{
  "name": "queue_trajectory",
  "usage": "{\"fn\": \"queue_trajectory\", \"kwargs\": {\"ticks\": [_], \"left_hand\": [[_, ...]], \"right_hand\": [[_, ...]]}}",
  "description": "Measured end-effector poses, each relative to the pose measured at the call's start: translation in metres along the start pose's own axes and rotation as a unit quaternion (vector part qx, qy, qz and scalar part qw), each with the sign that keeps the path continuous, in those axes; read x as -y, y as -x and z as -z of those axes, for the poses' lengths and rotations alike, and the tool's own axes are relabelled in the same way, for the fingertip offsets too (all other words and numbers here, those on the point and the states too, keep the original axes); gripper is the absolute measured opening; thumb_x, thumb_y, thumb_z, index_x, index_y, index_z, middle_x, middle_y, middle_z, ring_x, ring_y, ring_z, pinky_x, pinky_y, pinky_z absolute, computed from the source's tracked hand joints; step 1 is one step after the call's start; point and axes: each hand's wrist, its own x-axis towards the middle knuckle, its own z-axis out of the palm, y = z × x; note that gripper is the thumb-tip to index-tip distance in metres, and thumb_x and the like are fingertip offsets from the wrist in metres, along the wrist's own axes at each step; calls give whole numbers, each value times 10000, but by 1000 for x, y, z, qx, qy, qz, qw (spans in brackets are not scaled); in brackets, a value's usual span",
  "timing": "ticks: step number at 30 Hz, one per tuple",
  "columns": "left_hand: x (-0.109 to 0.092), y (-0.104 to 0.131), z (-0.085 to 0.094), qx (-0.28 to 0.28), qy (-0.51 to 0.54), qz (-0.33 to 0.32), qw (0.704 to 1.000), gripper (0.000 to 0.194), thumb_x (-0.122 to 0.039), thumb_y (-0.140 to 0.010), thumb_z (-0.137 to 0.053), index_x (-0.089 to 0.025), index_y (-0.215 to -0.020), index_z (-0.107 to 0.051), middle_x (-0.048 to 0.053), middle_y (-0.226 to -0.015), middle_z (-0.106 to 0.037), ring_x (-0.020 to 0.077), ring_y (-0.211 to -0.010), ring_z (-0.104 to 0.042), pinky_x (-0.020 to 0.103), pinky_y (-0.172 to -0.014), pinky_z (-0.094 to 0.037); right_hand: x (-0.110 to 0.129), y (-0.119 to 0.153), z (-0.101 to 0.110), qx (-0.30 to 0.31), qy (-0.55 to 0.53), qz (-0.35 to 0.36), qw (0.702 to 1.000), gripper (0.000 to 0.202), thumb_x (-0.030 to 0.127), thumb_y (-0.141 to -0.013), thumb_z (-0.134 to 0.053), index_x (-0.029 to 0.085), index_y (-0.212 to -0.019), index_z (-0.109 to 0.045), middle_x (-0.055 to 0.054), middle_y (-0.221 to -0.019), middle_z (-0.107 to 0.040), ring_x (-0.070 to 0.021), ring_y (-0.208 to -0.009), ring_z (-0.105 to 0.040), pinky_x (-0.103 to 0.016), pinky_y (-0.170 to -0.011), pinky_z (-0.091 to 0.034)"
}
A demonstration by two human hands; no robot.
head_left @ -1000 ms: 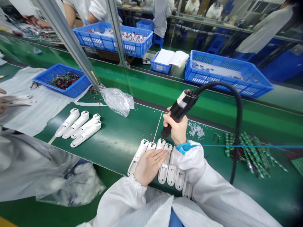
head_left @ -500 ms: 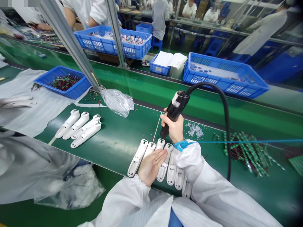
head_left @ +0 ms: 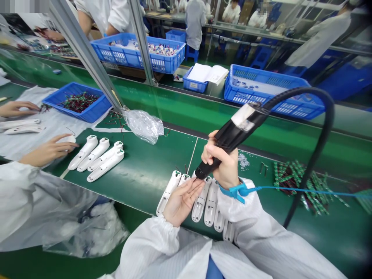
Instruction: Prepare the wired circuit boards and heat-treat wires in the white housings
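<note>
My right hand [head_left: 222,161] is wrapped round a black electric screwdriver [head_left: 232,133], whose tip points down and left at my left palm. My left hand [head_left: 183,199] lies palm up over a row of white plastic housings [head_left: 201,201], fingers stretched out; tiny bits in the palm are too small to make out. Small green boards and thin wires show at the top ends of the housings. A blue strap [head_left: 236,191] circles my right wrist. Beyond the right hand lies a pile of small screws [head_left: 244,159].
More white housings [head_left: 106,164] lie at the left, beside a co-worker's hands [head_left: 48,150]. A blue tray of wired parts [head_left: 104,101], a plastic bag [head_left: 145,126], green board strips [head_left: 305,186] and a large blue crate [head_left: 229,91] stand around.
The screwdriver has tilted over to the right, its tip now at my left fingers. My left hand has shifted slightly left. A co-worker's hands have come in at the left.
</note>
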Motion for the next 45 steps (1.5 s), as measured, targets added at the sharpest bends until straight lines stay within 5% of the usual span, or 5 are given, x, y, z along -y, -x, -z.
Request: {"fn": "queue_trajectory", "kwargs": {"ticks": [8,13,17,23,45], "left_hand": [[-3,5,-5,-13,-9,18,1000,302,-40,-925,-323,-71,-907,-622,88,-865,-720,160,-918,-677,216,-837,-539],[-6,5,0,40,59,55,996,284,-170,-935,-364,-37,-1069,-576,188,-1130,-637,258,-1156,-555,320,-960,-503],[-14,12,8,-33,72,62,995,395,-164,-879,-425,71,-1195,-454,300,-1188,-553,332,-1164,-535,370,-961,-506],[-26,19,14,-73,80,28,994,520,-69,-833,-405,114,-1312,-317,311,-1253,-505,322,-1170,-530,330,-945,-516],[-6,4,29,-93,-30,-32,995,370,-38,-868,-456,36,-1230,-453,244,-1160,-617,263,-1075,-608,322,-998,-474]], "right_hand": [[-5,0,0,-2,-10,-15,1000,215,183,-712,-632,215,-911,-558,90,-545,-454,-60,-376,-382,-233,-396,-354],[-10,-2,0,-6,7,-14,1000,213,198,-712,-638,215,-907,-554,91,-545,-459,-62,-378,-386,-236,-402,-356],[-24,-6,3,-26,44,3,999,235,207,-704,-671,211,-911,-559,91,-534,-477,-72,-387,-413,-245,-424,-359],[-47,-10,4,-34,75,-3,997,215,217,-711,-684,191,-895,-575,87,-529,-492,-83,-410,-440,-259,-465,-383],[-59,-11,3,-11,101,-24,994,218,235,-710,-685,184,-892,-577,84,-517,-505,-87,-414,-453,-258,-473,-379]]}}
